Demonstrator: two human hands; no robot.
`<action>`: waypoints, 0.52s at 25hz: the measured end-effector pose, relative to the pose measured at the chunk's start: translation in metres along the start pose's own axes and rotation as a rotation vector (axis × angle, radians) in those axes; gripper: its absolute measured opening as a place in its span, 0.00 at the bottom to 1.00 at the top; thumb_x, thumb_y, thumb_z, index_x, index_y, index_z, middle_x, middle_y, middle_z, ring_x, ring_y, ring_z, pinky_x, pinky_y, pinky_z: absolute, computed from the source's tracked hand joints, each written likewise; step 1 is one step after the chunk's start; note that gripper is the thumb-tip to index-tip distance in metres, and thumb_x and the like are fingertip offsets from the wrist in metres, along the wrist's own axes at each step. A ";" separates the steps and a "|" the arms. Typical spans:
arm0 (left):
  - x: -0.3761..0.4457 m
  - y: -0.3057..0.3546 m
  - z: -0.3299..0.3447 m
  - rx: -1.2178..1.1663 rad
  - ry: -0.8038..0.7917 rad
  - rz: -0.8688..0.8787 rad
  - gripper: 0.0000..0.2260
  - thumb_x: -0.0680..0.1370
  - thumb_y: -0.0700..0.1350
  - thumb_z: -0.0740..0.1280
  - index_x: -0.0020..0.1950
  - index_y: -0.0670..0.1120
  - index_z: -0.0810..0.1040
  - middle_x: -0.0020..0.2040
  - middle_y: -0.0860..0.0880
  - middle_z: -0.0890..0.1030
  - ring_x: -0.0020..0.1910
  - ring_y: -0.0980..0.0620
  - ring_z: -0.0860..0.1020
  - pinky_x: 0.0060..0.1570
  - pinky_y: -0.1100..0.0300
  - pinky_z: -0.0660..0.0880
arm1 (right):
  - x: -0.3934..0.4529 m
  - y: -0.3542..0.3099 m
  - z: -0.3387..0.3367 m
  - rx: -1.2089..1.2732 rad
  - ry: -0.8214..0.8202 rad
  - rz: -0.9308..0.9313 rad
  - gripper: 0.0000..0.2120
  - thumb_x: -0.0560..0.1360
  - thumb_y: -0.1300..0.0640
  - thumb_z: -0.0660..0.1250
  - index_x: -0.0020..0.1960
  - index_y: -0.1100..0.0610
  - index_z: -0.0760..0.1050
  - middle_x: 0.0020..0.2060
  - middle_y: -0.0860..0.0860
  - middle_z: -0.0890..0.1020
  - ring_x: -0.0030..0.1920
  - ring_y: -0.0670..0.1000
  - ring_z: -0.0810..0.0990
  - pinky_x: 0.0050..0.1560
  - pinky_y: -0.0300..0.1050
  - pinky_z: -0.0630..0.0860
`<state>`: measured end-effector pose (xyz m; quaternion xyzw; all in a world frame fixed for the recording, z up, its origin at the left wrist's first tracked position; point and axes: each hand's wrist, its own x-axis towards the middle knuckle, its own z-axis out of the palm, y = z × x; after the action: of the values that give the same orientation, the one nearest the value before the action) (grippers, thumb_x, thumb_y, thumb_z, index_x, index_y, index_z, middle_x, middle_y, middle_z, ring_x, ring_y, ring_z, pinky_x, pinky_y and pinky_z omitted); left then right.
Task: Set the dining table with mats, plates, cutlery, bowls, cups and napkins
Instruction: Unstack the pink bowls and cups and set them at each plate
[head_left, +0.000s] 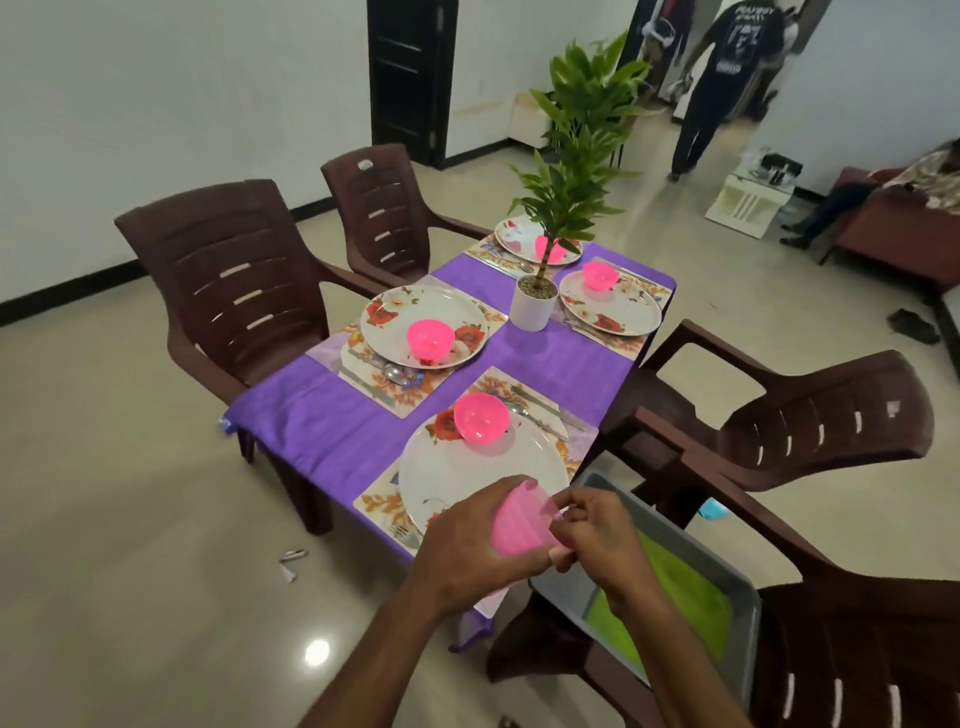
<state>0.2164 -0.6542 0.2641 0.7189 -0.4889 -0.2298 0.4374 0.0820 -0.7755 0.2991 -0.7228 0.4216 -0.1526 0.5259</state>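
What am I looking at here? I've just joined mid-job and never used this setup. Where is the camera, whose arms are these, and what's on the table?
There is no robot. One wide-angle camera sits on a person's head, looking forward and down, so the two arms at the bottom are that person's own.

Both hands hold pink plastic cups: the left hand cradles them and the right hand pinches the rim.

The table has a purple cloth and four place settings, each a floral mat, a flowered plate, cutlery and a pink bowl, such as the nearest bowl. A potted plant stands in the middle.

A grey tray with a green cloth inside rests on the chair at the right. No cups stand on the table.
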 end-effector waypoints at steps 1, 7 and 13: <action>-0.001 -0.003 -0.005 0.002 0.003 -0.010 0.38 0.65 0.78 0.69 0.71 0.66 0.65 0.63 0.67 0.74 0.60 0.62 0.76 0.55 0.62 0.80 | 0.001 -0.003 0.005 -0.015 -0.009 -0.004 0.06 0.72 0.68 0.66 0.43 0.60 0.81 0.26 0.57 0.81 0.26 0.59 0.80 0.29 0.48 0.75; -0.002 -0.032 -0.038 -0.040 0.016 -0.088 0.34 0.66 0.79 0.66 0.67 0.64 0.70 0.57 0.65 0.78 0.54 0.59 0.79 0.51 0.57 0.82 | 0.029 -0.036 0.011 0.006 0.009 -0.006 0.07 0.79 0.67 0.64 0.47 0.62 0.80 0.29 0.55 0.79 0.22 0.51 0.76 0.22 0.39 0.69; 0.005 -0.076 -0.077 -0.068 0.154 -0.186 0.35 0.63 0.80 0.67 0.64 0.64 0.70 0.54 0.63 0.81 0.50 0.58 0.82 0.46 0.60 0.81 | 0.118 -0.043 0.003 0.408 0.361 0.084 0.04 0.80 0.64 0.66 0.52 0.60 0.79 0.43 0.58 0.83 0.30 0.55 0.81 0.33 0.46 0.81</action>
<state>0.3149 -0.6165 0.2398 0.7614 -0.3772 -0.2300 0.4744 0.1736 -0.8607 0.3101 -0.5449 0.4987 -0.3387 0.5828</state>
